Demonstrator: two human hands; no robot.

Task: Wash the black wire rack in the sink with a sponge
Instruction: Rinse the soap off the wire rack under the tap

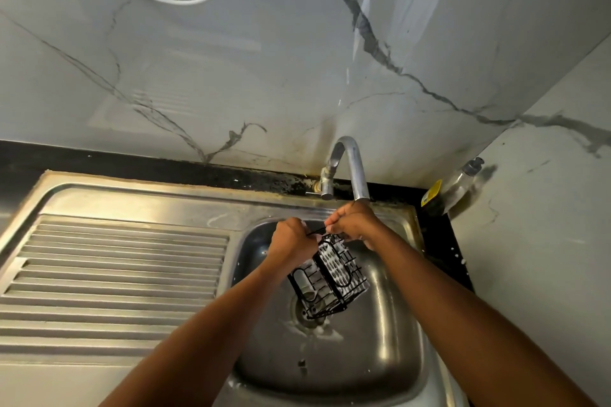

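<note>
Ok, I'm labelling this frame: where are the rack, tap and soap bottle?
rack (330, 277), head view, soapy wire side.
tap (358, 172), head view, spout bend.
soap bottle (458, 187), head view, clear body.

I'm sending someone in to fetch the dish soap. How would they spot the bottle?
Start at the steel sink and follow the curved faucet to the right, into the corner of the marble walls. The soap bottle leans there on the black counter, clear with a dark cap and yellow label, the only bottle around.

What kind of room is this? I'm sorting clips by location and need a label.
Most likely a home kitchen, at the sink. A stainless steel sink with a ribbed draining board sits under a curved tap, a dish soap bottle stands in the corner, and marble-look tiles cover the wall.
</note>
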